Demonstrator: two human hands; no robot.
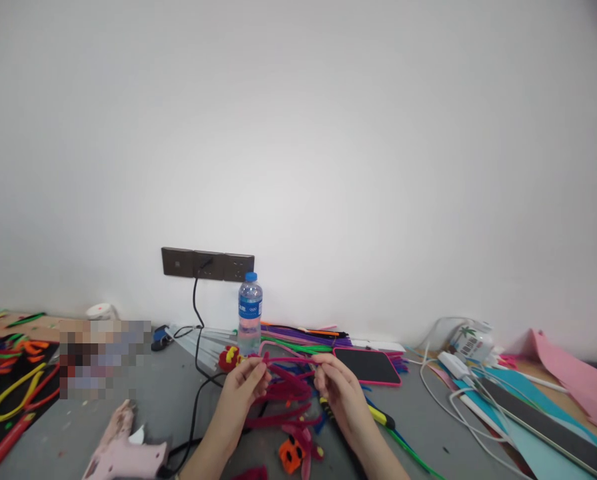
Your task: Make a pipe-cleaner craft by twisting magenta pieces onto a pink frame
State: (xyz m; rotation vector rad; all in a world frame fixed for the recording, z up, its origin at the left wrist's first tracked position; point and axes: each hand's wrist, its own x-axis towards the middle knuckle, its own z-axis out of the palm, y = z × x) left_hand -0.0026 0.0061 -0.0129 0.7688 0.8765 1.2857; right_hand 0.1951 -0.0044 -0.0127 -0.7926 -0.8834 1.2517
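A magenta pipe cleaner [291,360] stretches between my two hands. My left hand [244,388] pinches one end of it between thumb and fingers. Farther right, my right hand [337,381] has its fingers closed on the other end. Below and behind the strand lie more magenta pipe cleaners [284,392], some bent in curves. Near the front, between my forearms, sits a small orange piece with black spots [291,455], touching a pink fuzzy shape. A red and yellow fuzzy piece [228,359] rests just behind my left hand.
A water bottle [250,317] stands by the wall, with purple and green pipe cleaners [298,338] beside it. To the right lie a phone [367,366], white cables [451,403] and coloured paper [573,383]. A pink glue gun [128,453] lies front left, its black cord [194,400] reaching a wall socket.
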